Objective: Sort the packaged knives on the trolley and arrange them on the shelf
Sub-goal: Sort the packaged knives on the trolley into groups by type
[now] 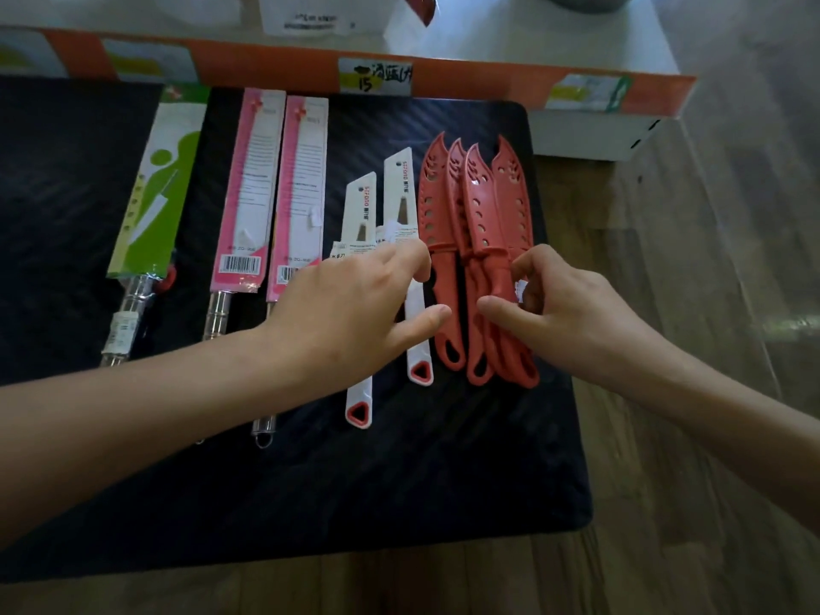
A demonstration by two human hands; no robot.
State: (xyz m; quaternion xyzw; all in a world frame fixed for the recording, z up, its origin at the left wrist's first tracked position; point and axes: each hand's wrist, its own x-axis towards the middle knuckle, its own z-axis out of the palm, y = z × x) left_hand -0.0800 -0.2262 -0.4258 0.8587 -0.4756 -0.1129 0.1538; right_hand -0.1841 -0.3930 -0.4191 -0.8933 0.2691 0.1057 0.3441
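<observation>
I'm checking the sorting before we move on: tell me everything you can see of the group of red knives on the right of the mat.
The red knives look like four matching plastic pieces, each with a curved, pointed sheath pierced by holes and a handle ending in a loop. They lie flat, packed side by side and partly overlapping, tips away from the person, at the right edge of the black mat. The right hand pinches one handle; the left hand reaches their left side.

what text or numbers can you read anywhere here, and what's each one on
"SEFONO", running lengthwise on the left white knife sleeve.
"SEFONO", again on the right white knife sleeve.
"15", handwritten on the shelf-edge tag; the characters beside it are too blurred to read.
Barcode and model line on the pink knife packs: too small to read.
Print on the white box above: blurred.
</observation>
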